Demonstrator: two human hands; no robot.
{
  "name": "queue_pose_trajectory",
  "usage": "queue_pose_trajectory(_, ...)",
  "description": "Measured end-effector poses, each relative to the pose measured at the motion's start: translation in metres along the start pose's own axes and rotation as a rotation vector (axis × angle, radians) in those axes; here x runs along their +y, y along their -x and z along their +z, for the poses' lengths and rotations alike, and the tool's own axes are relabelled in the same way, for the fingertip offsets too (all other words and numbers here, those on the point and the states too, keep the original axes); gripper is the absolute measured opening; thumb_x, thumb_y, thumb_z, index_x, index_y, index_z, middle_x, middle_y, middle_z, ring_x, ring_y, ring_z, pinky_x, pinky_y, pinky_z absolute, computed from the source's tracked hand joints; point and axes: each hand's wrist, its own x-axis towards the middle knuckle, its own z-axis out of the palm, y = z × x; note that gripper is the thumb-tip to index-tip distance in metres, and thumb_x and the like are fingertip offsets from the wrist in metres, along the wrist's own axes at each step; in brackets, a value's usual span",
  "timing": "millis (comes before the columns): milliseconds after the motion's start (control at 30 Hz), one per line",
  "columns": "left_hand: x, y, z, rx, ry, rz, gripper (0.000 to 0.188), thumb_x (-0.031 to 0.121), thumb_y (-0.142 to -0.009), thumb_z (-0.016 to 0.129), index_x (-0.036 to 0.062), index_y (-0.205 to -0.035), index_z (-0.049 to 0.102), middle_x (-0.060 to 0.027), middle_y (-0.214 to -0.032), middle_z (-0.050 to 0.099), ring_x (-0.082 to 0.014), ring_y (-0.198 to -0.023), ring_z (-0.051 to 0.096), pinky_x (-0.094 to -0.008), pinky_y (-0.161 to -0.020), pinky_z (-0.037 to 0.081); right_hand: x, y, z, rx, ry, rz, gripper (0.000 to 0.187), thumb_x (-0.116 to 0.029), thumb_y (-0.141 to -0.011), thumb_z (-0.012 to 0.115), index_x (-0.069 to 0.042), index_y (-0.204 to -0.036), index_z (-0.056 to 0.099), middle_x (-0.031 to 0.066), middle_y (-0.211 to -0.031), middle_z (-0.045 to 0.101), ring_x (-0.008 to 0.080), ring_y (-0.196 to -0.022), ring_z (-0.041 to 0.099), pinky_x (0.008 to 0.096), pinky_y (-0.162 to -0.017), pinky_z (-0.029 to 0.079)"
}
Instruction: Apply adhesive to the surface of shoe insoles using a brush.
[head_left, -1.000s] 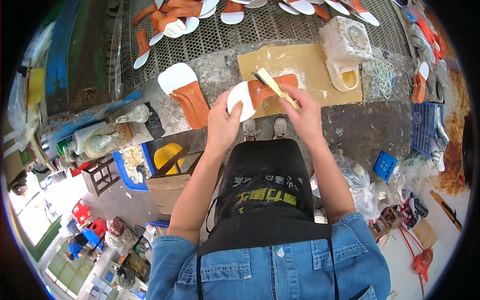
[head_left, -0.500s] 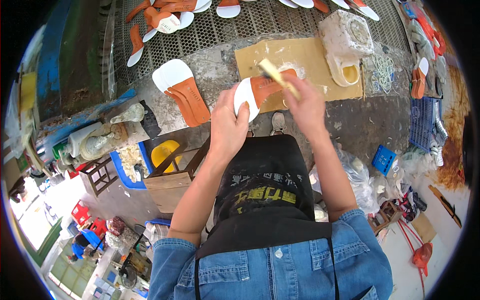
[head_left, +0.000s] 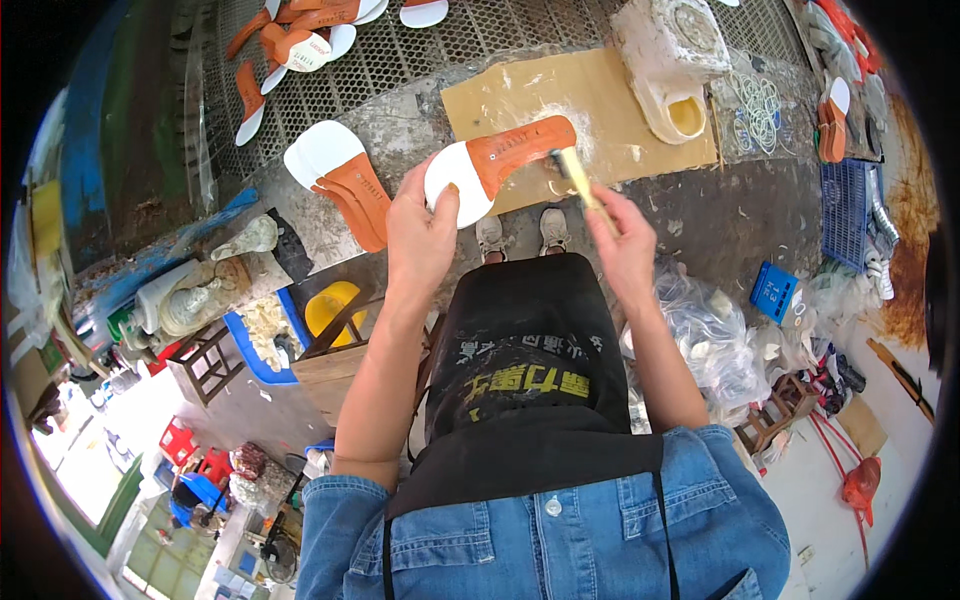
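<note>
Closed on the white end of an orange-and-white insole (head_left: 508, 152) is my left hand (head_left: 424, 225), its thumb lying across the top face. The insole's orange end points away to the right, over a brown cardboard sheet (head_left: 480, 100). My right hand (head_left: 626, 240) grips the pale handle of a brush (head_left: 578, 178). The dark bristles are at the near edge of the insole's orange part; whether they touch it I cannot tell. Left of my left hand, a small stack of similar insoles (head_left: 350, 180) lies on the worn bench.
A glue-crusted white container (head_left: 672, 60) with a yellowish spout-like opening (head_left: 688, 115) stands on the cardboard's right side. String (head_left: 763, 110) lies beyond it. Several insoles (head_left: 300, 48) rest on the metal mesh (head_left: 380, 70). Further right are more insoles (head_left: 832, 120) and a blue crate (head_left: 846, 215).
The brush has swung from across the top of the insole to its near edge, bristles now pointing up-left. My left hand and the insole appear further left, and the whole view has shifted.
</note>
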Motion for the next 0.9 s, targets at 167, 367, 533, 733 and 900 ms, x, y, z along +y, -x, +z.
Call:
queue_pose_trajectory(167,0.001,0.001,0.003,0.003,0.039,-0.034,0.04,0.009,-0.092,0.056,-0.0057,-0.13,0.057,-0.0176,-0.119,0.066,-0.024,-0.108,0.064,-0.0351,-0.094,0.049,-0.036,0.011,0.0,-0.085,0.207,-0.201,0.028,-0.006,-0.09,0.069,-0.005,-0.118,0.068,0.0137,-0.094,0.064,0.0274,-0.085,0.065,0.0337,-0.079,0.051)
queue_pose_trajectory(367,-0.006,-0.002,-0.002,0.002,0.01,-0.047,0.041,0.009,-0.092,0.053,-0.0058,-0.13,0.057,-0.0169,-0.116,0.068,-0.0221,-0.107,0.065,-0.0342,-0.094,0.049,0.005,-0.045,-0.016,0.001,0.394,-0.043,0.026,-0.015,-0.088,0.07,-0.009,-0.113,0.07,0.0171,-0.091,0.066,0.0403,-0.086,0.066,0.0456,-0.076,0.053)
queue_pose_trajectory(533,-0.004,-0.001,-0.001,0.025,0.049,-0.077,0.041,0.009,-0.092,0.053,-0.0049,-0.131,0.057,-0.0166,-0.117,0.068,-0.0218,-0.108,0.064,-0.0342,-0.094,0.049,-0.052,-0.066,0.012,-0.043,0.471,-0.258,0.026,-0.018,-0.089,0.069,-0.01,-0.114,0.071,0.0173,-0.094,0.068,0.0376,-0.087,0.067,0.0445,-0.077,0.053)
queue_pose_trajectory(733,-0.012,0.004,0.001,0.011,0.038,0.016,0.041,0.008,-0.092,0.054,-0.0032,-0.131,0.057,-0.0157,-0.121,0.064,-0.0229,-0.111,0.063,-0.0348,-0.097,0.048,-0.032,-0.082,-0.003,-0.102,0.458,-0.264,0.031,-0.016,-0.088,0.069,-0.01,-0.118,0.069,0.0163,-0.097,0.068,0.0358,-0.089,0.067,0.0425,-0.08,0.053)
queue_pose_trajectory(900,-0.016,0.003,0.003,0.027,0.04,0.003,0.042,0.009,-0.092,0.055,-0.0024,-0.132,0.057,-0.0175,-0.122,0.062,-0.0261,-0.114,0.061,-0.0366,-0.099,0.046,-0.039,-0.036,-0.007,-0.017,0.399,-0.313,0.03,-0.013,-0.09,0.068,-0.008,-0.12,0.068,0.0166,-0.103,0.069,0.0339,-0.094,0.068,0.0375,-0.083,0.053)
